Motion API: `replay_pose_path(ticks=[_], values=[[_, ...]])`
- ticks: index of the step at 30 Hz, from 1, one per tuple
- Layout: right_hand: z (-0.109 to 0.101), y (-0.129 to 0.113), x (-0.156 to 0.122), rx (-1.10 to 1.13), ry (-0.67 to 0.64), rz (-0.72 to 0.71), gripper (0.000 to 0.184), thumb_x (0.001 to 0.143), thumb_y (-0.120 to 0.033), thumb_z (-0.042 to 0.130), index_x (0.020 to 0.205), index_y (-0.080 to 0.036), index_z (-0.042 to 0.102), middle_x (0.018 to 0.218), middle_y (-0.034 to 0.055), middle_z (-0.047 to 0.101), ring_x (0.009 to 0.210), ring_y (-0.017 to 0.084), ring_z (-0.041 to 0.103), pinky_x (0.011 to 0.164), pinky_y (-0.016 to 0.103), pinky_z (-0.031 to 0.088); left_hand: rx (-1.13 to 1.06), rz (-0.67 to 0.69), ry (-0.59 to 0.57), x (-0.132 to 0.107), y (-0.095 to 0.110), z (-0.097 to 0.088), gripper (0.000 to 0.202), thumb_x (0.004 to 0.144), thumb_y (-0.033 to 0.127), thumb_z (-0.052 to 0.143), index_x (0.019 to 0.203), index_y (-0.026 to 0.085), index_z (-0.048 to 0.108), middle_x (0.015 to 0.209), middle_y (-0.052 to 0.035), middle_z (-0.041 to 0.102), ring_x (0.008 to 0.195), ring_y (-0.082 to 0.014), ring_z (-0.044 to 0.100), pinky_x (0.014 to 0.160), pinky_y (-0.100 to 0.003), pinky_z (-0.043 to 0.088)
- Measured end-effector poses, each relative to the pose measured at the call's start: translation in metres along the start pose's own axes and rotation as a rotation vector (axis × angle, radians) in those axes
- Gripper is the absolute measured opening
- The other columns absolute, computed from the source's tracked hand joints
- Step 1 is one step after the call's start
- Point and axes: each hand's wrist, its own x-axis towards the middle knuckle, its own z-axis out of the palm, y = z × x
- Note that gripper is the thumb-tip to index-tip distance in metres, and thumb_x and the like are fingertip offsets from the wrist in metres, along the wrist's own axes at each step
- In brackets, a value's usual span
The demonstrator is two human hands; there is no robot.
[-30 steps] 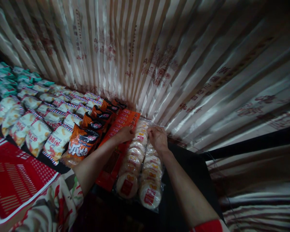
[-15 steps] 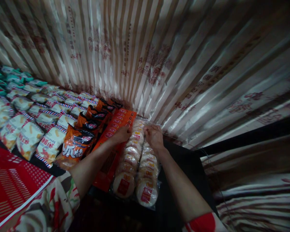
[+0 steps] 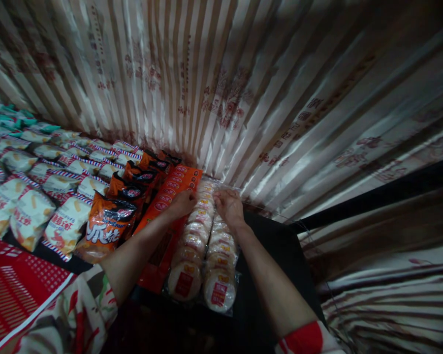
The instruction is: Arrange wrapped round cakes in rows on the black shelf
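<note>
Two side-by-side rows of round, pale crackers in clear packets (image 3: 195, 231) lie on a black table (image 3: 276, 255), overlapping one another. The nearest ones show red labels. My left hand (image 3: 184, 202) is closed in a pinch at the left edge of the far part of the left row, over an orange-red package (image 3: 166, 204). Across from it, my right hand (image 3: 229, 204) has its fingers curled and pinched at the far end of the right row. Both hands seem to grip the clear wrapping of the cracker packets; the fingertips are partly hidden and dim.
Orange and black snack bags (image 3: 109, 223) stand left of the orange-red package. Beyond them sit several rows of white snack bags (image 3: 68, 223) and green bags (image 3: 7, 118). A red plastic basket (image 3: 22, 290) is at lower left. A pleated, printed curtain (image 3: 221, 88) hangs behind the table.
The whole view has shifted slightly, so everything appears a little further left. Both hands stay at the far part of the cracker rows, still closed.
</note>
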Motion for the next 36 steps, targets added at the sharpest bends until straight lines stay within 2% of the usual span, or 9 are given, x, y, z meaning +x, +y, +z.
replay_pose_path(ticks=[4,8,12,20,25,30,36], values=[[-0.012,-0.008,-0.008,0.050,0.029,-0.056,0.019,0.084,-0.027,0.050,0.085,-0.022,0.069,0.084,0.0045,0.062,0.085,0.019,0.050,0.081,0.033,0.040,0.001,0.021,0.010,0.001,-0.001,0.001,0.009,0.075,0.015,0.051,0.074,0.014,0.060,0.062,0.0013,0.060,0.057,-0.0093,0.052,0.054,-0.019,0.037],[-0.024,-0.016,-0.015,0.035,-0.036,-0.106,0.022,0.086,-0.030,0.050,0.082,-0.022,0.070,0.084,0.0049,0.062,0.084,0.019,0.050,0.083,0.034,0.040,0.011,0.039,0.027,0.002,-0.004,0.003,0.009,0.075,0.015,0.051,0.074,0.014,0.059,0.067,0.0003,0.061,0.061,-0.0100,0.053,0.056,-0.019,0.037],[-0.025,-0.017,-0.018,0.003,-0.089,-0.142,0.018,0.084,-0.029,0.052,0.085,-0.023,0.070,0.087,0.0053,0.063,0.087,0.020,0.050,0.085,0.036,0.038,-0.009,0.044,0.040,0.003,-0.006,0.006,0.007,0.076,0.016,0.051,0.072,0.015,0.058,0.069,0.0001,0.062,0.062,-0.0098,0.053,0.057,-0.019,0.038],[-0.027,-0.018,-0.020,-0.024,-0.114,-0.089,0.012,0.080,-0.023,0.056,0.083,-0.023,0.068,0.088,0.0046,0.063,0.088,0.020,0.049,0.085,0.035,0.037,-0.040,0.045,0.066,0.002,-0.005,0.006,0.008,0.076,0.016,0.051,0.072,0.015,0.058,0.063,0.0020,0.059,0.057,-0.0091,0.051,0.056,-0.020,0.038],[-0.025,-0.020,-0.021,-0.046,-0.120,-0.019,0.013,0.081,-0.021,0.053,0.078,-0.022,0.066,0.087,0.0049,0.063,0.088,0.020,0.049,0.084,0.034,0.036,-0.070,0.044,0.063,0.004,-0.007,0.008,0.008,0.076,0.016,0.051,0.070,0.015,0.057,0.059,0.0034,0.057,0.054,-0.0076,0.049,0.052,-0.018,0.036],[-0.020,-0.021,-0.021,-0.097,-0.152,-0.020,0.014,0.082,-0.022,0.049,0.077,-0.020,0.063,0.086,0.0060,0.062,0.087,0.020,0.050,0.087,0.034,0.034,-0.133,0.048,0.057,0.007,-0.011,0.010,0.007,0.074,0.016,0.052,0.069,0.015,0.056,0.057,0.0041,0.055,0.053,-0.0076,0.049,0.051,-0.017,0.036],[-0.018,-0.025,-0.022,-0.087,-0.138,0.003,0.014,0.082,-0.021,0.048,0.079,-0.019,0.061,0.087,0.0076,0.061,0.088,0.021,0.049,0.086,0.034,0.035,-0.184,0.017,0.035,-0.001,-0.008,0.003,0.007,0.073,0.018,0.052,0.072,0.014,0.058,0.059,0.0028,0.057,0.051,-0.0085,0.050,0.050,-0.019,0.038]])
